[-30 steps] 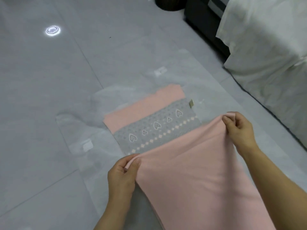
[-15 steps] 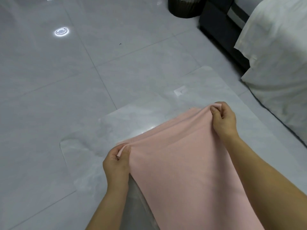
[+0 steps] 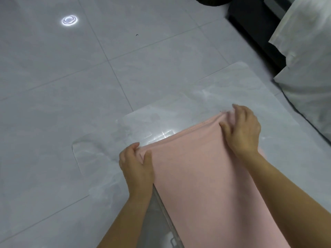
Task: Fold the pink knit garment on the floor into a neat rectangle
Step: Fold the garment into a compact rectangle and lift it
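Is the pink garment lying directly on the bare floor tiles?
No, a clear plastic sheet lies under the pink garment.

A single view was given, taken from a camera worn on the person's head. It was aimed forward and steeply down at the floor (image 3: pixel 53 104). Both forearms were seen entering from the bottom edge, with the left hand (image 3: pixel 136 163) below centre and the right hand (image 3: pixel 241 129) further right, both close to the lens. The lower right was filled by the pink cloth (image 3: pixel 206 185). A white bed cover (image 3: pixel 304 59) was cut off by the right edge.
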`<state>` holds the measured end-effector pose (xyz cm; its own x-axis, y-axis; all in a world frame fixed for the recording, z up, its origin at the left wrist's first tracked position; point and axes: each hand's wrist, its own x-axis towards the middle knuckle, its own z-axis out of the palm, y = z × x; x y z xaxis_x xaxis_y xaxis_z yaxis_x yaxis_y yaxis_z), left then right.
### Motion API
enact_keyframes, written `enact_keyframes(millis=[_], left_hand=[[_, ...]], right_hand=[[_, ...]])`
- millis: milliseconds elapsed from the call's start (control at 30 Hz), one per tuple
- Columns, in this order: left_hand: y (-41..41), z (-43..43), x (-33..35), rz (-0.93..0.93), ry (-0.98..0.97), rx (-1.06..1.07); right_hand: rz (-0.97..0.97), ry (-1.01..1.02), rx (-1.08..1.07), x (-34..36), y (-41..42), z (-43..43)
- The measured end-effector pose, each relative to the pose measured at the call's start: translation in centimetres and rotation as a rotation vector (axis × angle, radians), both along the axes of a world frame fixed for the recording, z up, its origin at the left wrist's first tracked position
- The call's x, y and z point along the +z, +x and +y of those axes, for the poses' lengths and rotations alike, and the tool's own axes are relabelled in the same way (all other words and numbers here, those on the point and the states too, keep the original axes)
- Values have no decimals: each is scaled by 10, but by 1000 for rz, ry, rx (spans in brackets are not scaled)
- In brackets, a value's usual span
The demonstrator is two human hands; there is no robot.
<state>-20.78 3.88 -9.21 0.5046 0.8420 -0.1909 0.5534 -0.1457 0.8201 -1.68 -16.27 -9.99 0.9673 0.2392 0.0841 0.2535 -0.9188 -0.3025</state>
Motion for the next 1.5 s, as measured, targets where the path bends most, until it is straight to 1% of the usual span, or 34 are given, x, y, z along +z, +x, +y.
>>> enact_keyframes(millis=[67, 133, 167, 200, 233, 267, 333, 400, 600, 767, 833, 933, 1000, 1033, 1100, 1167, 1233, 1333, 1433, 1500], left_hand=[[-6, -15, -1, 61, 214, -181], [-14, -37, -3, 142, 356, -474], [-17, -48, -4, 215, 380, -629], [-20, -57, -4, 300, 362, -750], [-21, -64, -4, 378, 320, -817], [-21, -69, -4, 447, 290, -842], [-22, -81, -2, 540, 300, -837], [-30, -99, 0, 561, 303, -830], [-120, -195, 1, 516, 398, -1038], [-181, -259, 10, 528, 378, -1142], [-195, -275, 14, 521, 370, -1157], [-215, -293, 9, 498, 445, -1180], [-226, -297, 1, 486, 497, -1223], [-230, -296, -4, 474, 525, -1239], [-233, -291, -11, 440, 556, -1256], [-230, -285, -15, 358, 583, -1235], [-226, -281, -17, 237, 653, -1147], [-224, -281, -16, 147, 718, -1083], [-229, -283, -3, 139, 658, -1141], [-236, -289, 9, 146, 616, -1217]], right_hand=[[-10, -92, 146, -4, -22, -7], [67, -209, 256, -10, -42, -17], [112, -257, 287, -12, -50, -21], [154, -292, 306, -12, -56, -27], [186, -317, 317, -12, -61, -33], [212, -340, 328, -10, -64, -40], [251, -384, 358, -4, -71, -57], [291, -420, 395, 3, -81, -79], [378, -496, 484, 20, -137, -171], [403, -500, 506, 35, -183, -238], [407, -496, 540, 42, -193, -256], [397, -557, 626, 46, -205, -283], [466, -654, 659, 45, -215, -297], [468, -692, 667, 42, -217, -306], [466, -686, 675, 38, -218, -313], [395, -647, 654, 39, -214, -309], [317, -635, 659, 36, -208, -302], [161, -611, 667, 35, -201, -296], [40, -552, 698, 43, -203, -296], [21, -531, 718, 53, -208, -302]])
